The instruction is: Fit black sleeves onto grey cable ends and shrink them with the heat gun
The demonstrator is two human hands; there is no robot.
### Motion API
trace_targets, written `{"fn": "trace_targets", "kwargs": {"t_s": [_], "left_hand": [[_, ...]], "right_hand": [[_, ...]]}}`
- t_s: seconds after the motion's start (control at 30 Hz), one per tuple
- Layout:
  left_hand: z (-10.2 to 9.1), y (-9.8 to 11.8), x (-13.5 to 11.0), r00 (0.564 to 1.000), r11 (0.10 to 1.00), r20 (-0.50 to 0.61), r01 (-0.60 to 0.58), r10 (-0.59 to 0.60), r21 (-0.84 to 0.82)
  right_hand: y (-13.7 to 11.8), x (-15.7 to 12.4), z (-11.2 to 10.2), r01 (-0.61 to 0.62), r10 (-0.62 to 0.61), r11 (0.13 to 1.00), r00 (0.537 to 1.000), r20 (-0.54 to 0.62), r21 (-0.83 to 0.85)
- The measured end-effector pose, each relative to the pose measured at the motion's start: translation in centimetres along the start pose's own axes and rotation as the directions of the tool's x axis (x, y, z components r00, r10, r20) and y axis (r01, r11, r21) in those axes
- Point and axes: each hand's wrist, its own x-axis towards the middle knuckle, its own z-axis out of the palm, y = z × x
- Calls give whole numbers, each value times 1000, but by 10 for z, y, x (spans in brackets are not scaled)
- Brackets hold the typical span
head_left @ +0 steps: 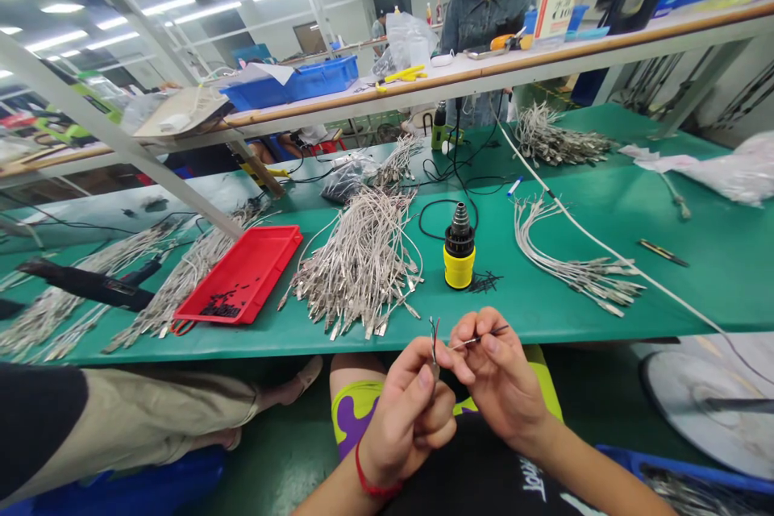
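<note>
Just above the table's front edge, my left hand (408,415) pinches a metal cable end (434,359) with fine red and black wires (433,332) sticking up. My right hand (499,371) is close beside it, its fingertips holding a thin black piece (480,337). Neither hand touches the nearest cable heap (359,270), a mass of silver braided cables with metal ends. Beyond my hands stands a yellow-and-black cylindrical tool (459,246), with small black bits (484,282) scattered next to it. A red plastic tray (239,274) holding black bits lies to the left.
The green workbench (695,282) carries more cable bundles (574,278), a white cable (610,258) and a heat gun (90,286). A shelf (484,72) with blue crates spans above it. A co-worker (484,32) stands across the bench, and another person's leg (145,419) is at lower left.
</note>
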Motion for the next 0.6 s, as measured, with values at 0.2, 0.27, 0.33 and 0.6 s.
{"fn": "trace_targets", "kwargs": {"t_s": [0.2, 0.27, 0.33, 0.6], "left_hand": [[-1, 0, 1, 1000, 1000, 0, 7, -7, -8], [-1, -1, 1, 1000, 1000, -1, 4, -4, -6], [-2, -1, 1, 1000, 1000, 0, 2, -2, 1], [-3, -2, 1, 1000, 1000, -4, 16, -16, 13]], "right_hand": [[1, 2, -1, -2, 2, 1000, 1000, 5, 5], [1, 2, -1, -1, 1, 1000, 1000, 8, 8], [1, 1, -1, 2, -2, 1000, 1000, 9, 11], [1, 1, -1, -10, 10, 1000, 1000, 2, 18]]}}
